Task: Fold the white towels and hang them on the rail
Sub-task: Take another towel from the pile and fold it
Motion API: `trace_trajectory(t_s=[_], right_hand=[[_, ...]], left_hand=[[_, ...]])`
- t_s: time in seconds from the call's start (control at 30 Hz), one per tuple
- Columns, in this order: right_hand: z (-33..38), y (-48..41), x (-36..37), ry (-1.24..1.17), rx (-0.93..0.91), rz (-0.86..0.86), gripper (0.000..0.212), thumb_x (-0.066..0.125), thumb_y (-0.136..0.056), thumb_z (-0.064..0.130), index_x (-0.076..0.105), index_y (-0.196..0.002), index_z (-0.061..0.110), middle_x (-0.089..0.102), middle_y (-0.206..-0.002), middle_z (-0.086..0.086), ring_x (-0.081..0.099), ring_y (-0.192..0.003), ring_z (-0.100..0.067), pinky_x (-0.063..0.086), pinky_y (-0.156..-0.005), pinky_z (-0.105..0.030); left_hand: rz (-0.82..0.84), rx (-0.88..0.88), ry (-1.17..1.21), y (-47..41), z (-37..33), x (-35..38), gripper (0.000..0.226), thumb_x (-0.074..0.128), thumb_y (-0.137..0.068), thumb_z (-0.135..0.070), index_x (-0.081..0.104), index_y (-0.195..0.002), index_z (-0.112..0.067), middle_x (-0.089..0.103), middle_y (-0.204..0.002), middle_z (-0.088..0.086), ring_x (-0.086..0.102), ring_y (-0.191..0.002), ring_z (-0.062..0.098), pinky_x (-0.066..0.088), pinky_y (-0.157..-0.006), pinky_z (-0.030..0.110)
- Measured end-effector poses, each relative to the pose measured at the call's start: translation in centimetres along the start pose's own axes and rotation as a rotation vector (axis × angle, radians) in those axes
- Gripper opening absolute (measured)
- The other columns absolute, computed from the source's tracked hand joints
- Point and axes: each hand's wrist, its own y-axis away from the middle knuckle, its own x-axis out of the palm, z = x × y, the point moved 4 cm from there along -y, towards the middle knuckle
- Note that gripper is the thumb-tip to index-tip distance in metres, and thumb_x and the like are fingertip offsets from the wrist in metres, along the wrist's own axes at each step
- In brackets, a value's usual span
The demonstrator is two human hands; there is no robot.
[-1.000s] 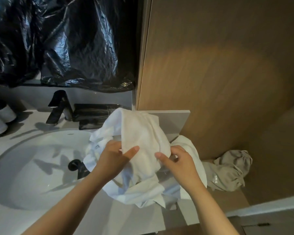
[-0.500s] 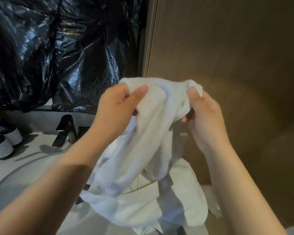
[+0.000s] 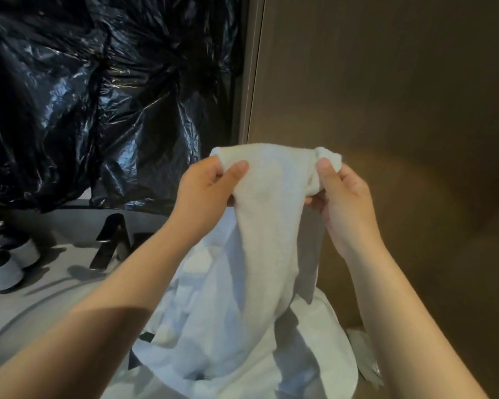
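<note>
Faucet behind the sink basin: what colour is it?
Black. The faucet shows best in the head view, the only one given.

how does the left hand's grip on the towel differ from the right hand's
Thumb: the left hand lays its thumb sideways across the front of the white towel; the right hand points its thumb upward.
Cloth: at the left hand the corner lies fairly flat; at the right hand it is bunched, with a tuft poking above the thumb.
Shared: both pinch the towel's top edge at about the same height, letting it hang.
</note>
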Motion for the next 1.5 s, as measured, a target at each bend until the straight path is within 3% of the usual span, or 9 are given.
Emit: trace_trajectory(t_s=[0.2,0.4,0.6,0.77,1.0,1.1,1.23,1.37,1.5], right_hand=[[-11.6,3.9,-2.7,0.375,0.506,0.133,0.04,0.051,-0.098,0.043,0.06,-0.122,0.013,0.064,-0.119,-0.004,0.063,-0.104,-0.023,0.051,-0.098,-0.042],[-19.1,9.9,-3.4,0.523,0.725,0.21,0.06,0.062,-0.086,0.057,0.049,-0.132,0.021,0.06,-0.123,0.002,0.059,-0.112,-0.019,0.047,-0.1,-0.039],[-20.6,11.1,-1.1,0.415,0.719,0.266,0.055,0.074,-0.079,0.051,0.058,-0.122,0.021,0.07,-0.112,0.004,0.067,-0.102,-0.017,0.054,-0.087,-0.031],[-17.1,8.3,-0.8,0.15,0.601,0.167,0.028,0.071,-0.088,0.027,0.07,-0.113,0.015,0.075,-0.105,-0.003,0.07,-0.101,-0.023,0.053,-0.096,-0.046],[-8.7,2.3,-2.1,-0.001,0.246,-0.076,0.011,0.07,-0.089,0.026,0.074,-0.096,0.019,0.076,-0.096,-0.002,0.073,-0.089,-0.016,0.058,-0.07,-0.026],[-9.8,1.2,-2.8,0.123,0.311,-0.171,0.018,0.067,-0.09,0.024,0.07,-0.099,0.008,0.073,-0.09,-0.011,0.068,-0.078,-0.027,0.053,-0.068,-0.042],[-13.4,3.2,-2.9,0.136,0.534,-0.018,0.032,0.066,-0.091,0.016,0.059,-0.119,0.004,0.065,-0.116,-0.023,0.068,-0.1,-0.033,0.049,-0.099,-0.054],[-15.3,5.7,-4.0,0.249,0.519,0.131,0.018,0.063,-0.091,0.017,0.07,-0.107,0.021,0.072,-0.108,-0.003,0.066,-0.104,-0.025,0.052,-0.097,-0.043],[-16.4,7.1,-5.3,0.39,0.522,0.021,0.029,0.062,-0.093,0.026,0.063,-0.12,0.014,0.067,-0.118,-0.004,0.063,-0.107,-0.022,0.051,-0.097,-0.048]], left_hand=[[0.329,-0.522,-0.25,5.9,9.9,2.2,0.061,0.039,-0.095,-0.057,0.063,-0.093,-0.001,0.065,-0.093,0.016,0.062,-0.085,0.029,0.052,-0.082,0.038],[0.437,-0.664,-0.456,15.3,15.5,2.6,0.08,0.074,-0.064,-0.067,0.048,-0.126,-0.022,0.051,-0.123,-0.007,0.052,-0.113,0.018,0.041,-0.088,0.024],[0.316,-0.574,-0.38,16.4,15.7,3.1,0.049,0.074,-0.082,-0.034,0.033,-0.063,-0.015,0.032,-0.055,-0.004,0.031,-0.049,0.008,0.031,-0.05,0.018],[0.176,-0.428,-0.196,13.2,12.0,2.1,0.025,0.072,-0.085,-0.029,0.067,-0.088,-0.005,0.067,-0.084,0.005,0.06,-0.081,0.018,0.043,-0.075,0.026],[-0.023,-0.061,-0.213,4.8,5.9,2.0,0.018,0.064,-0.09,-0.033,0.061,-0.079,-0.02,0.057,-0.073,-0.009,0.052,-0.069,-0.003,0.037,-0.059,0.009],[0.019,-0.067,-0.307,2.8,7.2,3.4,0.008,0.063,-0.092,-0.028,0.058,-0.091,-0.021,0.057,-0.083,-0.01,0.053,-0.079,-0.001,0.037,-0.067,0.01],[-0.015,-0.124,-0.423,5.2,9.7,3.6,0.03,0.067,-0.089,-0.028,0.059,-0.116,-0.017,0.058,-0.111,0.002,0.055,-0.102,0.018,0.048,-0.093,0.038],[0.223,-0.08,-0.452,10.9,11.5,4.7,0.028,0.069,-0.081,-0.047,0.058,-0.1,-0.029,0.054,-0.093,-0.013,0.053,-0.084,0.006,0.048,-0.076,0.027],[0.299,-0.182,-0.522,14.3,14.0,4.9,0.068,0.082,-0.069,-0.048,0.054,-0.122,-0.016,0.052,-0.115,-0.001,0.051,-0.104,0.017,0.044,-0.093,0.031]])
